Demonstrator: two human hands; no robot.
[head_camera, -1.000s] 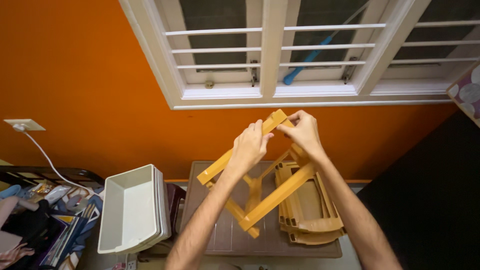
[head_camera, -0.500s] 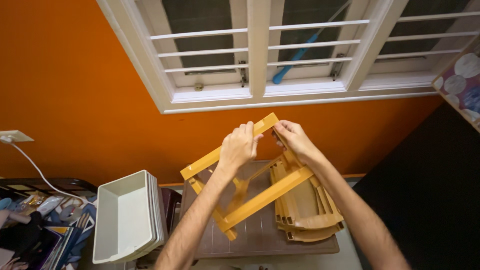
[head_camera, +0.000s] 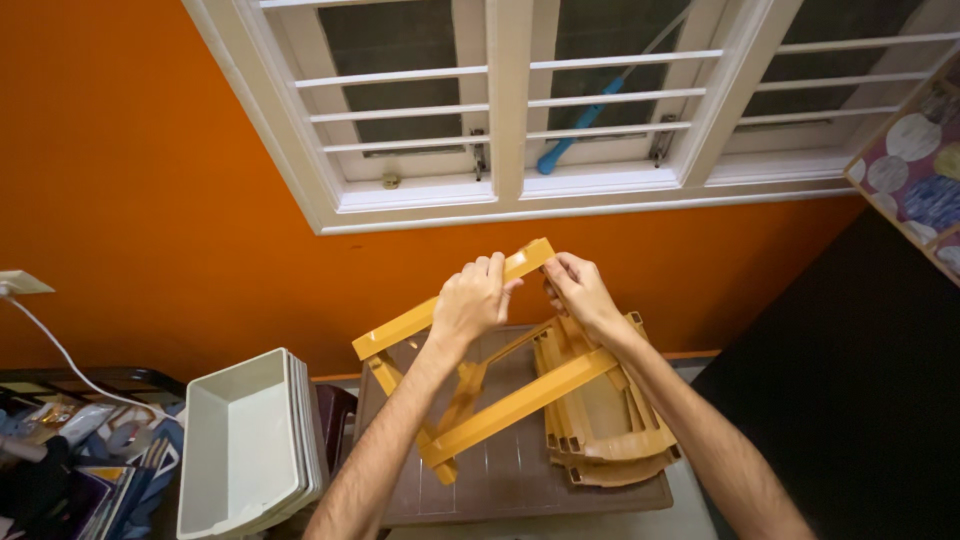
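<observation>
Both hands — left hand (head_camera: 470, 302), right hand (head_camera: 580, 295) — closed around the yellow plastic frame (head_camera: 480, 395), above the brown table (head_camera: 520, 475).

My hands hold the yellow frame (head_camera: 470, 385) up over the brown worktop (head_camera: 520, 470). Stack of yellow frames (head_camera: 610, 420) crowds its right half; left front of worktop bare. White trays (head_camera: 250, 440) block just beside on left. Orange wall (head_camera: 150, 200) close behind; open air above the frame
</observation>
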